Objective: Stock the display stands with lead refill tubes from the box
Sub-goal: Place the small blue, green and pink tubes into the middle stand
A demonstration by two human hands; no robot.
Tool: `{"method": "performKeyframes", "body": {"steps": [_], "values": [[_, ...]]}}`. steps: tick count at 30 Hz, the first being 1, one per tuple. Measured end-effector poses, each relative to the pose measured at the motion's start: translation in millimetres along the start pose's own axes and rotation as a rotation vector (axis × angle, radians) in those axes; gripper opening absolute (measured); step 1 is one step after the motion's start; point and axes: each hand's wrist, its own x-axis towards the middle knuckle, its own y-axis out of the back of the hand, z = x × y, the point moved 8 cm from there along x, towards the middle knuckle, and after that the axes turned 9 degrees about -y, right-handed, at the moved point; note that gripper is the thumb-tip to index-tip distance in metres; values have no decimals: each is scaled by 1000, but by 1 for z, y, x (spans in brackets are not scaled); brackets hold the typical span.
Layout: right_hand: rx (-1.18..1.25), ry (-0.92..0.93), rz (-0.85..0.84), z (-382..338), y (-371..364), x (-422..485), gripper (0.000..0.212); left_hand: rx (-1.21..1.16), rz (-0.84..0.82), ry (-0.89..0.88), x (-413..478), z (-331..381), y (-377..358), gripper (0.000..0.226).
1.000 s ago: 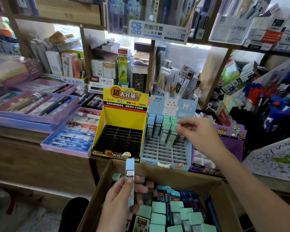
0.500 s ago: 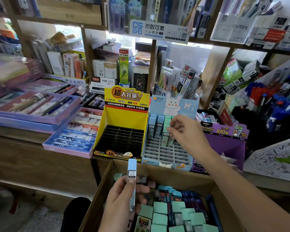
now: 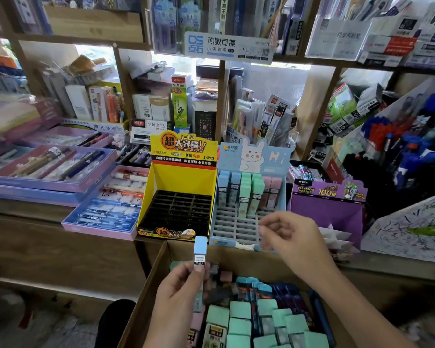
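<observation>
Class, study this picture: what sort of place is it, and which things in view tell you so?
Probably a stationery shop: wooden shelves crowded with packaged pens, printed counter display stands part-filled with refill tubes, and a cardboard box of more stock.

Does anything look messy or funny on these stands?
Yes. On the purple stand, white dividers stick out crooked at the front. The yellow stand holds no tubes at all, while the bunny stand beside it is filled only along its back rows.

Yellow stand (image 3: 183, 177), pale-blue rabbit-print stand (image 3: 254, 156), blue-capped tube (image 3: 200, 249), purple stand (image 3: 329, 209).
</observation>
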Motion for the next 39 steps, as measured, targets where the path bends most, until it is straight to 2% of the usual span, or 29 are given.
{"method": "performKeyframes", "body": {"steps": [8,13,17,22,27,31,36,39], "values": [[-127,-402,-431,82,-22,-73,7,85,-116,-106,11,24,-11,16],[-284,-486,-572,111,-31,-96,11,217,-231,-216,26,56,-30,16],[-412,-506,-543,129,-25,-109,17,386,-219,-388,53,84,-41,11],[-388,-542,-551,140,-25,-107,30,530,-222,-476,91,108,-57,24],[-370,-549,-536,150,-27,-108,41,688,-292,-504,118,115,-74,4],[-369,-549,-549,155,-30,-107,45,849,-322,-615,128,124,-90,18],[-359,-547,-578,155,-31,-105,41,1052,-298,-711,133,122,-100,15],[-344,-545,-570,152,-31,-105,42,1119,-268,-719,137,117,-102,33]]}}
